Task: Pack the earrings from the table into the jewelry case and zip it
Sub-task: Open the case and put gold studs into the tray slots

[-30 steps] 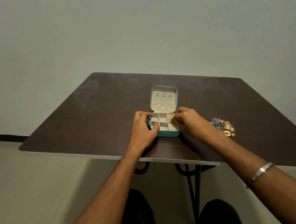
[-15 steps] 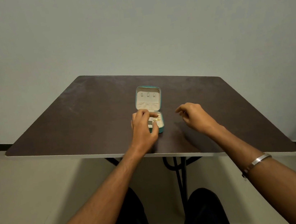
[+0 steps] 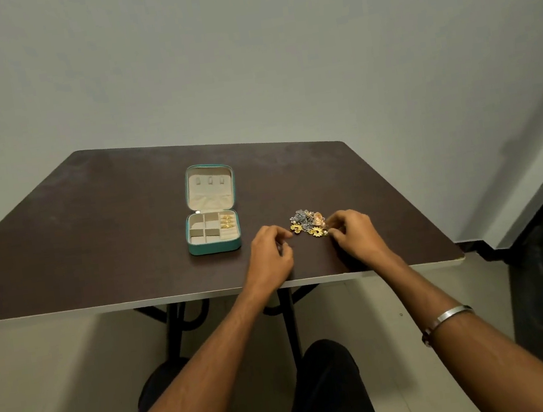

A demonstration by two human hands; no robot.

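The teal jewelry case (image 3: 212, 229) lies unzipped on the dark counter (image 3: 93, 229), gold earrings (image 3: 227, 221) in its right compartment. At its three o'clock sits the earring pile (image 3: 308, 222). The left hand (image 3: 271, 256) curls empty beside the pile; the right hand (image 3: 353, 234) pinches at the pile's edge.

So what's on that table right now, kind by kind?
Case, open: 1
Gold earrings inside the case: 3
Pile of loose earrings, tangled and too small to count singly: 1
Hands at the pile: 2, left and right
Total: 7
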